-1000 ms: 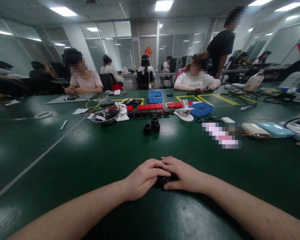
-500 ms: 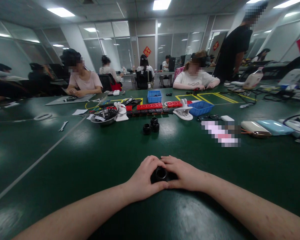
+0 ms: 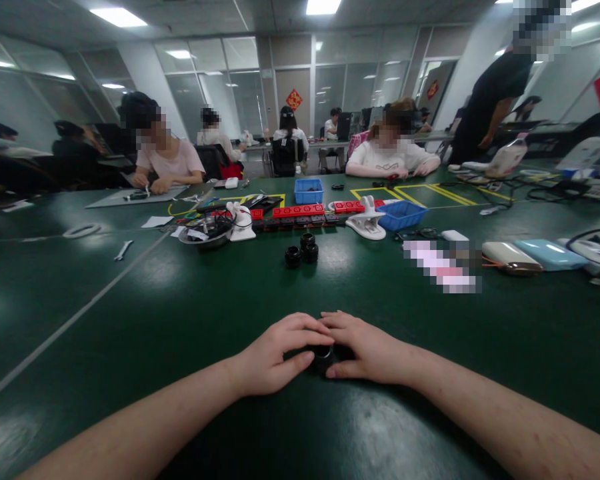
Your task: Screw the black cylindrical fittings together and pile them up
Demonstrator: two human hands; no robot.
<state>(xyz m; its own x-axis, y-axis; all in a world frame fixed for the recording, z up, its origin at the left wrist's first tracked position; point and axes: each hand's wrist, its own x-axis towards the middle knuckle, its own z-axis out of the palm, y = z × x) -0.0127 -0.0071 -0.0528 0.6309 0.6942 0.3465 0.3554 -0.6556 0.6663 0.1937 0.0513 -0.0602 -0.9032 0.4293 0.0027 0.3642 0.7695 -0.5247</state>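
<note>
Both my hands meet low on the green table (image 3: 130, 320), curled round a small black ring-shaped part (image 3: 323, 353) that rests on the surface. My left hand (image 3: 273, 357) grips its left side with thumb below and fingers over the top. My right hand (image 3: 367, 350) covers its right side, fingers bent over it. Most of the part is hidden between them. Farther out in the middle of the table sit three similar black round parts (image 3: 301, 252), grouped together and well beyond my hands.
A metal bowl with cables (image 3: 205, 233), red and black strips (image 3: 300, 215), a white clamp (image 3: 367, 223), two blue baskets (image 3: 403, 215) and a small wrench (image 3: 123, 250) lie across the table. Power banks (image 3: 530, 257) and cables lie at right. Several people sit opposite; one stands at right.
My hands have closed back over the black part, whose open ring showed half a second ago. The standing person has stepped farther right.
</note>
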